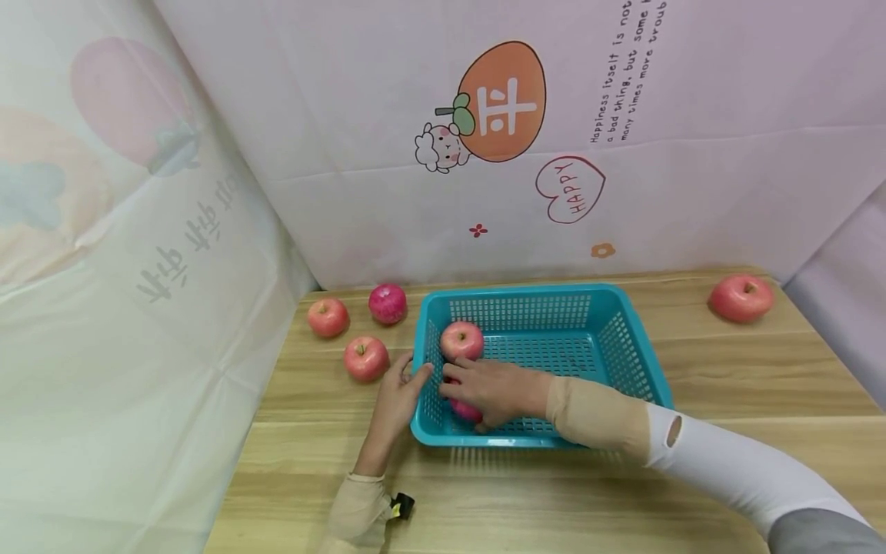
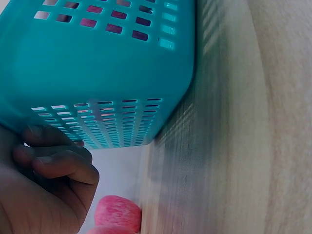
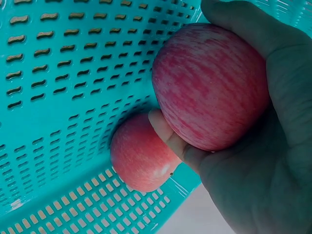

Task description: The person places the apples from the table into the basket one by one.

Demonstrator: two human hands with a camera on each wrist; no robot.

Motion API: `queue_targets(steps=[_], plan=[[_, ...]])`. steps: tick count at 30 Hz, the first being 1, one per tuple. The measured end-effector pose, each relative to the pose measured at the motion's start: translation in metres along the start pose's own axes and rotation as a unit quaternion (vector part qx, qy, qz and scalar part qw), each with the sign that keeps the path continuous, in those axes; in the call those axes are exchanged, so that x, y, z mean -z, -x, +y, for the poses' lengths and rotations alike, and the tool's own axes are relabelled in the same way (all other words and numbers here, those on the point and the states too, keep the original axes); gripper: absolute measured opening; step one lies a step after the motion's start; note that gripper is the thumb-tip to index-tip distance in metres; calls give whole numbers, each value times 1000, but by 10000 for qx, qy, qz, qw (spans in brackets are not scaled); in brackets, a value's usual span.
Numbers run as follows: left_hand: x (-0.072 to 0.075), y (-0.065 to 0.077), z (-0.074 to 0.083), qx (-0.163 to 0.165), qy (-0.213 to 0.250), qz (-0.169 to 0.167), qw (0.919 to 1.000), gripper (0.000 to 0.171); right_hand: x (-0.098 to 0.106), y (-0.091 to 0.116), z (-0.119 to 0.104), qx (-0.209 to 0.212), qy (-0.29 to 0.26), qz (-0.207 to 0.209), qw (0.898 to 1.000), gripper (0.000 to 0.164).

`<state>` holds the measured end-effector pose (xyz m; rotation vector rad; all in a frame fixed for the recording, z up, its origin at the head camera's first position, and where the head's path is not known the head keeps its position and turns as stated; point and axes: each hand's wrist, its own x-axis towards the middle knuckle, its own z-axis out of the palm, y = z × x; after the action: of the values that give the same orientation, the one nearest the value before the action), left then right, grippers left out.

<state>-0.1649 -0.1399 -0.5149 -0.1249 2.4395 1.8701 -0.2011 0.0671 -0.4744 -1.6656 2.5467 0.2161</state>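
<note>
A blue-green plastic basket (image 1: 512, 290) with perforated walls stands on the table. Inside it, at the left end, my right hand (image 1: 501, 388) grips a dark pink apple (image 3: 209, 85), with fingers and thumb wrapped round it. Just behind that one lies a lighter red apple (image 1: 461, 340), also in the basket against its wall. My left hand (image 1: 398, 400) holds the basket's left rim, thumb at the top edge and curled fingers (image 2: 68, 165) against the outer wall.
Left of the basket, on the wooden table (image 1: 311, 462), are a red apple (image 1: 366, 358), another red apple (image 1: 328, 318) and a deep pink apple (image 1: 388, 304). One large apple (image 1: 741, 298) sits at the far right. A printed cloth (image 1: 360, 215) hangs behind the table.
</note>
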Motion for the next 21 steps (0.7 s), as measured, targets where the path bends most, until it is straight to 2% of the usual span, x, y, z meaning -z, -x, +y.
queue_targets(steps=[12, 21], plan=[[1, 1, -1, -14, -103, 31, 9999, 50, -4, -4, -3, -233, 86, -193, 9995, 92], [1, 1, 0, -29, -118, 18, 9999, 50, -5, -6, -4, -232, -16, -137, 9996, 91]])
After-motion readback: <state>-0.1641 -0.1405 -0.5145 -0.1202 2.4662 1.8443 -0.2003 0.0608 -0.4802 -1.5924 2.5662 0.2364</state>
